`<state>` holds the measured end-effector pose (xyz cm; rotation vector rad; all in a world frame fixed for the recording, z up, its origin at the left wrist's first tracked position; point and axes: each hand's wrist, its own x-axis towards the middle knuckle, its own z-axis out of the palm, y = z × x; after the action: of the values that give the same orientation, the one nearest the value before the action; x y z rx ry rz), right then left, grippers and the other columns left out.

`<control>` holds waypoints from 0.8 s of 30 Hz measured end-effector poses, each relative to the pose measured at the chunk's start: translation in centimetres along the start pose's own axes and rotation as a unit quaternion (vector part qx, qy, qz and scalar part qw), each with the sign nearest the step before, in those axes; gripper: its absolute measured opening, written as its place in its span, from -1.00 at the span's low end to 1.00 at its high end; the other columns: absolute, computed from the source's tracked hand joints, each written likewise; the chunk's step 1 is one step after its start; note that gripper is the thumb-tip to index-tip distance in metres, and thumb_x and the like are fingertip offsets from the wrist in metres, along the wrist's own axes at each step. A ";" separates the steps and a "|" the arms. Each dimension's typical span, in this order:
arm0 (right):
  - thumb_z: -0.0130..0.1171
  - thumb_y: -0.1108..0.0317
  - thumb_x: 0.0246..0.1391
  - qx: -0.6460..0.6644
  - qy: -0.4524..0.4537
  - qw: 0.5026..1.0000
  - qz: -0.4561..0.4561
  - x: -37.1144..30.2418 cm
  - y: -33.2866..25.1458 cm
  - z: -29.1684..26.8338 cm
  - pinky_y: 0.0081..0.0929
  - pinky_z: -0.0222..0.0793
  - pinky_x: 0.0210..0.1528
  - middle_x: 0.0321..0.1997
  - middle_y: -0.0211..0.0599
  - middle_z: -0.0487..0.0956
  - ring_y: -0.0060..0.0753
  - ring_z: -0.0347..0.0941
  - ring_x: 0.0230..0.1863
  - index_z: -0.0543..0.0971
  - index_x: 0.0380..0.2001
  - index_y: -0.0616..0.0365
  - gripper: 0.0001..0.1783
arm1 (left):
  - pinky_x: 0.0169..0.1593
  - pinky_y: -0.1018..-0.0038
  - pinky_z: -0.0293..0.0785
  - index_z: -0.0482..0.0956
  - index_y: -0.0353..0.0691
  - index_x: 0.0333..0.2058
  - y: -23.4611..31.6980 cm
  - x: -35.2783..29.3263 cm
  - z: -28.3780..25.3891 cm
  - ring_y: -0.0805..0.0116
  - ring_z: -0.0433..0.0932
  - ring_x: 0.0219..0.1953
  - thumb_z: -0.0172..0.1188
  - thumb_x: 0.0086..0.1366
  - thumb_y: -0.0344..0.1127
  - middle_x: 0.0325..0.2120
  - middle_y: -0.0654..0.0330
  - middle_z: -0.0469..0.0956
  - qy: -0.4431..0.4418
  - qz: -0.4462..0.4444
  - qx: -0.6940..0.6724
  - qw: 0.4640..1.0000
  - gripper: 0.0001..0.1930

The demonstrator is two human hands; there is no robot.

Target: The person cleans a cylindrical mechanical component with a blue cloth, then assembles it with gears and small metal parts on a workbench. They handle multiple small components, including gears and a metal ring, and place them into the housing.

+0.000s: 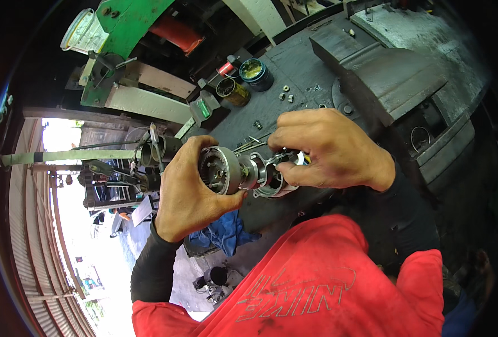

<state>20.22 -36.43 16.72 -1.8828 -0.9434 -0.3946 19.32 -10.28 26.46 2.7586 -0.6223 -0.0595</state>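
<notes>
My left hand is closed around a round metal gear housing, thumb below and fingers over its top. Inside its open end, which points left, an internally toothed ring and smaller gears show. A narrower shaft section runs from it to the right. There a forked metal lever is pinched between the thumb and fingers of my right hand. Just under those fingertips lies a cast metal housing, partly hidden by the hand. Whether the shaft section is seated in that housing, I cannot tell.
On the dark bench stand a tub of yellowish grease and a rusty tin. Small metal parts lie nearby. A heavy metal machine block fills the right side. A blue cloth hangs at the near edge.
</notes>
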 end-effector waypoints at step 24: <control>0.51 0.26 -0.08 0.112 0.064 0.987 0.100 -1.7 1.1 1.8 -0.31 0.45 -0.33 -0.39 -0.17 0.63 -0.18 0.57 -0.40 0.73 -0.25 0.28 -0.64 | 0.00 0.41 0.59 0.55 -0.37 0.07 -0.2 0.5 -0.5 0.40 0.63 -0.18 0.74 -0.22 -0.08 -0.24 0.13 0.64 -0.023 0.015 -0.079 0.996 -0.12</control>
<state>19.72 -35.89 14.18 -1.7051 -0.6770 -0.2718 19.93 -10.20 26.92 2.6014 -0.6426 -0.1597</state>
